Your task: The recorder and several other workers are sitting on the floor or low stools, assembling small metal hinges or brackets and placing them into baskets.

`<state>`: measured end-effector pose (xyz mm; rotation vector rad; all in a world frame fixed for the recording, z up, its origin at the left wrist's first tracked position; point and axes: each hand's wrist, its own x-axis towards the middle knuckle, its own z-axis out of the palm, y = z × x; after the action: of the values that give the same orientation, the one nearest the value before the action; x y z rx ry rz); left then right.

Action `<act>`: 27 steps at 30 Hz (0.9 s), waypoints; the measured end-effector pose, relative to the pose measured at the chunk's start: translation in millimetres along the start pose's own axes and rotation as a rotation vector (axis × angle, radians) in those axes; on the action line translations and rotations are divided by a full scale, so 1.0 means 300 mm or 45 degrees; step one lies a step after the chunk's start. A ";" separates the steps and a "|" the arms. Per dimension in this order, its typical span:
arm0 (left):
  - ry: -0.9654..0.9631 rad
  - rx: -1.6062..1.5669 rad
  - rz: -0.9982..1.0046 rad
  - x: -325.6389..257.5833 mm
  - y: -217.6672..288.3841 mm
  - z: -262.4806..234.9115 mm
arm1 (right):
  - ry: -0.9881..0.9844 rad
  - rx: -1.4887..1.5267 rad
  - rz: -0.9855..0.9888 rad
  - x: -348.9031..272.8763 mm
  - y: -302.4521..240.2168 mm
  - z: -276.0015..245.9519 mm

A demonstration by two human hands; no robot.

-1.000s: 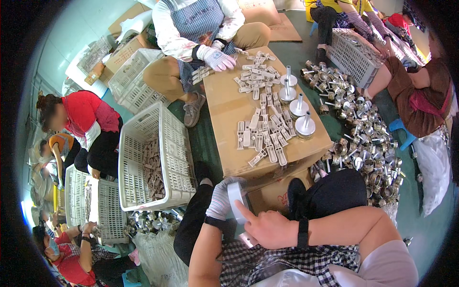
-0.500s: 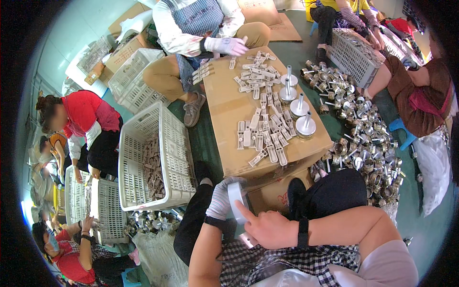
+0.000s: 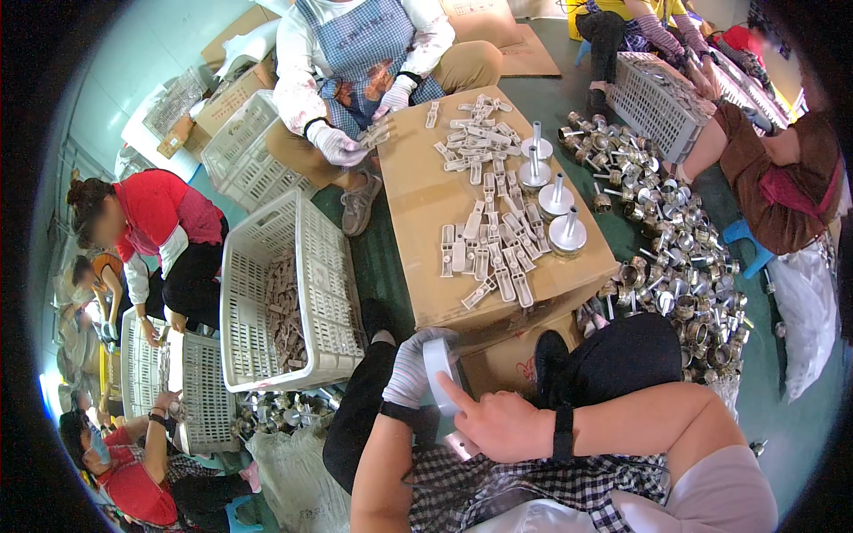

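Note:
My left hand [image 3: 409, 370], in a striped knit glove, grips a shiny round metal part [image 3: 437, 371] from the left side. The part is tilted, its pale rim facing up. My bare right hand [image 3: 508, 426] is closed against the same part, with the index finger pressed on its rim. Below those fingers a small metal end piece [image 3: 461, 445] sticks out; whether it belongs to the round part, I cannot tell. Just beyond my hands is a cardboard box [image 3: 422, 249] used as a table. Many pale clip-like pieces [image 3: 504, 282] lie there, beside several metal discs with upright stems [image 3: 567, 236].
Loose metal cups with stems [image 3: 675, 231] cover the floor to the right. At left stands a white crate [image 3: 229, 302] holding pale pieces. Across the box sits a co-worker in a checked apron [image 3: 364, 44]; other people work around grey crates [image 3: 653, 102].
The co-worker opposite has drawn back the hand that was reaching over the box and now holds several pale pieces at its left edge. My hands have stayed in place.

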<state>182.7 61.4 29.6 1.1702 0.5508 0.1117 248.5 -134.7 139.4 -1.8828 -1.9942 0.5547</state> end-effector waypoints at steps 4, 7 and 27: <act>0.062 -0.093 -0.019 0.002 0.004 0.003 | 0.011 -0.016 -0.006 0.000 -0.002 0.005; 0.047 -0.268 -0.130 0.014 -0.010 -0.032 | 0.036 -0.003 -0.020 0.000 -0.001 0.012; 0.036 -0.221 -0.145 0.016 -0.018 -0.029 | -0.036 0.049 0.006 0.001 -0.002 0.000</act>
<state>181.8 68.2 20.8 0.9675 0.6188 0.0770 247.9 -134.4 139.7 -1.8679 -1.9829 0.6199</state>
